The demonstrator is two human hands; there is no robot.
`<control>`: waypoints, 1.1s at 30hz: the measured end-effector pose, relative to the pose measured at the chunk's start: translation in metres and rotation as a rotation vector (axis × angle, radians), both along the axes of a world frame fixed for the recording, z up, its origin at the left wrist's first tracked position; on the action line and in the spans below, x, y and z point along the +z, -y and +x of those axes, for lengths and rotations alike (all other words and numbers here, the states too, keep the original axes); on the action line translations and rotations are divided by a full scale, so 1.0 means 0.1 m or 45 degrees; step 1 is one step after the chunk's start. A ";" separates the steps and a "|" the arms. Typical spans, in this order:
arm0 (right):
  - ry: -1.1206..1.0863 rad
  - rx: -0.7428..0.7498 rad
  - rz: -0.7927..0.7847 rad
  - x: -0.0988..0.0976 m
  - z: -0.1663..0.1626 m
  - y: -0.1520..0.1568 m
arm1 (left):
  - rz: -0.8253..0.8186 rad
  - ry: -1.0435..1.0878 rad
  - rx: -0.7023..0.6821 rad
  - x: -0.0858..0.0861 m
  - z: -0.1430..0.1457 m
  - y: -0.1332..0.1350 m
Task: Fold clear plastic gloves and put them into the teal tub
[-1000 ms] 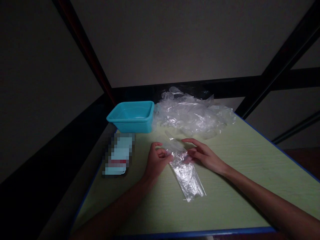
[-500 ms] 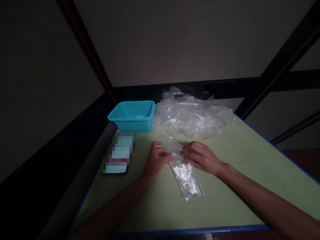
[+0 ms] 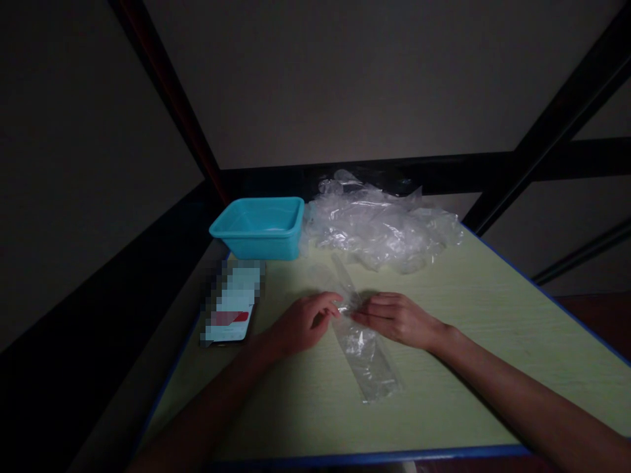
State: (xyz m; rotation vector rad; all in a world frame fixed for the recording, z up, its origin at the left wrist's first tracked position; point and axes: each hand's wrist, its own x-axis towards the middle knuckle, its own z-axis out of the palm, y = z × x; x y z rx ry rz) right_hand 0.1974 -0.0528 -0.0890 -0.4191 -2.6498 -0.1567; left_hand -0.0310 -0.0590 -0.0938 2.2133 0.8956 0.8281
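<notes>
Clear plastic film (image 3: pixel 374 374), one piece: centre of frame, lying on the counter (image 3: pixel 468 401). Left hand (image 3: pixel 305 323): fingers curled at its left edge; grip cannot be told. Right hand (image 3: pixel 400 320): fingers apparently pinching its right edge. Plastic heap (image 3: pixel 379 230): upper centre. Blue tub (image 3: pixel 261 246): left of heap. Handling, as judged: light, even tension; smooth creases outward, avoiding tears.

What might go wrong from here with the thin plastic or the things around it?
The clear plastic piece looks thin and slick, so it might slip or crease between the left hand and right hand.

The loose pile of plastic lies just beyond; the similar clear material could get mixed up with this piece.

The phone lies near the table's left edge; a nudge might tip it off.
</notes>
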 end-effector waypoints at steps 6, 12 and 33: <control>-0.076 0.040 -0.150 0.00 -0.02 0.02 | -0.038 0.044 -0.020 -0.01 0.00 -0.01; -0.342 -0.203 -0.749 -0.02 -0.10 0.01 | -0.070 -0.020 -0.065 0.06 -0.04 0.02; -0.797 -0.520 -1.501 -0.03 -0.21 -0.07 | -0.534 0.486 0.458 -0.12 0.21 -0.06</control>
